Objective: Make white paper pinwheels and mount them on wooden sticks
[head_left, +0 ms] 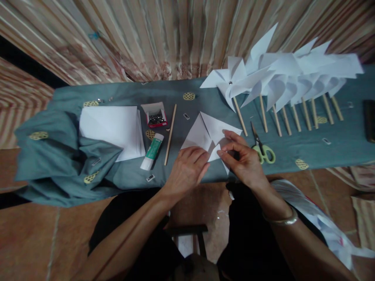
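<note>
Sheet (221, 125) of white paper is lying on the green cloth (172, 91) near its front edge, between the loose stick (170, 134) and the scissors (259, 146). 1 slit is running from the sheet's far corner toward its middle. Right hand (244, 158) is pinching a flap of the sheet between thumb and forefinger. Left hand (187, 168) is lying with bent fingers over the near left edge; whether it is gripping or only pressing, I cannot tell.

Risks, as judged: the slit's inner end is looking prone to tearing, should the flap be pulled sideways while the left hand is bearing down. An over-tight pinch could be leaving a stray crease. The scissors are lying just beside the right hand, so a careless sweep could be knocking them. The open box (156, 120) of small metal pieces is standing by the stick, and a bump could be spilling it.

Limits of view: both hands are covering the near part of the sheet. The paper pinwheels (230, 80) are overlapping, hiding many blades. Cloth is covering 1 corner of the paper stack (109, 127). The right border is cutting off a dark object (369, 121), unidentified.
</note>
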`<state>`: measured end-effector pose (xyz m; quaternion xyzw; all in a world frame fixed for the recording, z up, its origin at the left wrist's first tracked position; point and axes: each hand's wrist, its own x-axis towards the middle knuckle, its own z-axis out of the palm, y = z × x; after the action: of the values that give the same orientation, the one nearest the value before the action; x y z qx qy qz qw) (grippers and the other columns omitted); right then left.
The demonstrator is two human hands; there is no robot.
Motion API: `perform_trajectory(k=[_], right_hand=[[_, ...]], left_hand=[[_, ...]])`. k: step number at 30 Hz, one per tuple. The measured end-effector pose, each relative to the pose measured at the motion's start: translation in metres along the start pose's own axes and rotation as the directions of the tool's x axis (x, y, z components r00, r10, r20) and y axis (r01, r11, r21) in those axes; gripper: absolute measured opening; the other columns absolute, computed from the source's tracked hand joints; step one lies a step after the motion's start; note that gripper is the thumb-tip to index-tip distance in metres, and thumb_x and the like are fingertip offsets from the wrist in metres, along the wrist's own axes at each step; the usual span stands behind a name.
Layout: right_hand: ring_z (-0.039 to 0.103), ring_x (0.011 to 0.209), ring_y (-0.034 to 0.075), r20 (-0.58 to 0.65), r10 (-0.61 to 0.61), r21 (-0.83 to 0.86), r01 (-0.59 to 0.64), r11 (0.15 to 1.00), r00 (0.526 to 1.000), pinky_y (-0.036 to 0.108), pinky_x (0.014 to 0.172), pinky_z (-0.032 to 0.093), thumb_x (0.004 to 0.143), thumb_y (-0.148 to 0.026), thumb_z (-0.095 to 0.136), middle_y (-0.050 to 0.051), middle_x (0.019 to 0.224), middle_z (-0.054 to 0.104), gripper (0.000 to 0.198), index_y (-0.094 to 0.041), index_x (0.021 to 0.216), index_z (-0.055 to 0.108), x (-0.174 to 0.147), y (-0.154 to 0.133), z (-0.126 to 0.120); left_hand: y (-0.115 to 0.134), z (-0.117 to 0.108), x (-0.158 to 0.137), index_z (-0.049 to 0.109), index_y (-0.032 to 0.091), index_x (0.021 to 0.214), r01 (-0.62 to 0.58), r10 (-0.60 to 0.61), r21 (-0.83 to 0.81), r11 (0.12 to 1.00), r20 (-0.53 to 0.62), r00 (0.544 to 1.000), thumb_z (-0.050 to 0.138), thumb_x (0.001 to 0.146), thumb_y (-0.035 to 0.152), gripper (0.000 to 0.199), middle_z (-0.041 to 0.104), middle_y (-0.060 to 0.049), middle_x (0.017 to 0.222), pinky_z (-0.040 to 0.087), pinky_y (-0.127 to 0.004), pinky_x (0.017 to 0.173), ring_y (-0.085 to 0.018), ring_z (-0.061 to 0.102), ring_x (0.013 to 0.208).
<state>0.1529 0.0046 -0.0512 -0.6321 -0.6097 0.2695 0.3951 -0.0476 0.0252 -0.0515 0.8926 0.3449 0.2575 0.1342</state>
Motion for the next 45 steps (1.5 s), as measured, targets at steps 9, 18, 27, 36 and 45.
perform_trajectory(k=[9, 18, 27, 36, 45], right_hand=[[0.051, 0.131, 0.030, -0.034, -0.055, -0.119, 0.050, 0.992, 0.998, 0.055, 0.110, 0.040, 0.085, -0.031, 0.066, 0.008, 0.140, 0.056, 0.009, -0.024, 0.080, 0.066, -0.002, -0.004, 0.005], [0.053, 0.129, 0.030, -0.050, -0.075, -0.172, 0.065, 0.983, 0.996, 0.055, 0.108, 0.043, 0.086, -0.035, 0.065, 0.007, 0.140, 0.056, 0.012, -0.025, 0.080, 0.065, 0.001, -0.003, 0.008], [0.051, 0.130, 0.031, -0.065, -0.056, -0.159, 0.045, 0.986, 0.996, 0.057, 0.111, 0.040, 0.086, -0.037, 0.066, 0.006, 0.140, 0.056, 0.013, -0.025, 0.079, 0.066, 0.002, -0.003, 0.011], [0.051, 0.130, 0.031, -0.063, -0.063, -0.193, 0.050, 0.980, 0.996, 0.057, 0.111, 0.040, 0.086, -0.035, 0.066, 0.006, 0.140, 0.056, 0.012, -0.025, 0.080, 0.066, 0.002, -0.005, 0.011], [0.051, 0.129, 0.031, -0.063, -0.083, -0.217, 0.067, 0.974, 0.995, 0.056, 0.109, 0.042, 0.088, -0.040, 0.064, 0.005, 0.140, 0.055, 0.016, -0.026, 0.080, 0.066, 0.002, -0.004, 0.012]], left_hand=[[-0.001, 0.002, -0.002, 0.058, 0.020, 0.127, -0.052, 0.052, 0.021, 0.998, -0.003, 0.999, 0.052, 0.096, 0.018, 0.031, 0.069, -0.008, 0.113, 0.050, -0.039, 0.094, -0.022, 0.059, 0.111], [-0.001, 0.003, -0.001, 0.063, 0.018, 0.119, -0.039, 0.040, 0.022, 0.999, -0.020, 0.999, 0.053, 0.096, 0.018, 0.025, 0.070, -0.008, 0.111, 0.050, -0.039, 0.091, -0.022, 0.060, 0.109], [-0.001, 0.005, -0.001, 0.064, 0.018, 0.117, -0.030, 0.030, 0.025, 0.999, -0.024, 0.999, 0.054, 0.095, 0.017, 0.024, 0.070, -0.008, 0.108, 0.050, -0.039, 0.091, -0.022, 0.060, 0.108], [0.000, 0.004, 0.000, 0.065, 0.016, 0.113, -0.024, 0.024, 0.035, 0.999, -0.021, 0.999, 0.053, 0.096, 0.018, 0.021, 0.069, -0.008, 0.104, 0.049, -0.038, 0.088, -0.022, 0.059, 0.104], [0.000, 0.006, 0.000, 0.065, 0.018, 0.111, -0.016, 0.017, 0.043, 0.999, -0.034, 0.999, 0.051, 0.097, 0.019, 0.020, 0.068, -0.007, 0.100, 0.049, -0.038, 0.086, -0.021, 0.059, 0.101]])
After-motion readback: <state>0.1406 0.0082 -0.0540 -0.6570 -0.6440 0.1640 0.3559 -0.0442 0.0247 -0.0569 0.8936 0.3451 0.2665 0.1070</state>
